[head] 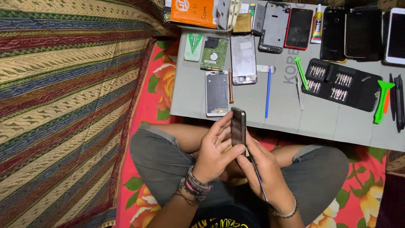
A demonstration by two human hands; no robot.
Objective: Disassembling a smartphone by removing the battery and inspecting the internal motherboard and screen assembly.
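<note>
- My left hand [215,154] is clamped around a dark phone [238,126], which I hold on edge over my lap, my fingers wrapped across its near face and my thumb pressing the lower side.
- My right hand [265,173] is closed on a thin dark tool [258,177], pinched like a pen, with its upper end at the phone's bottom edge and its tail pointing back toward my wrist.
- Just beyond the phone's top lies a white phone frame [217,93] on the grey mat [337,122], with a blue stick tool [268,93] to the right of it.
- Further up sit a silver phone frame [243,59] and a green circuit board [214,53].
- Off to the right of my grip, well apart, is a black case of screwdriver bits [341,84], with a green pry tool [300,72] at its left and another green pry tool [383,99] at its right.
- Farthest away, along the mat's back edge, are an orange box [195,12], a red-rimmed phone [298,28] and several dark phones [350,33].
</note>
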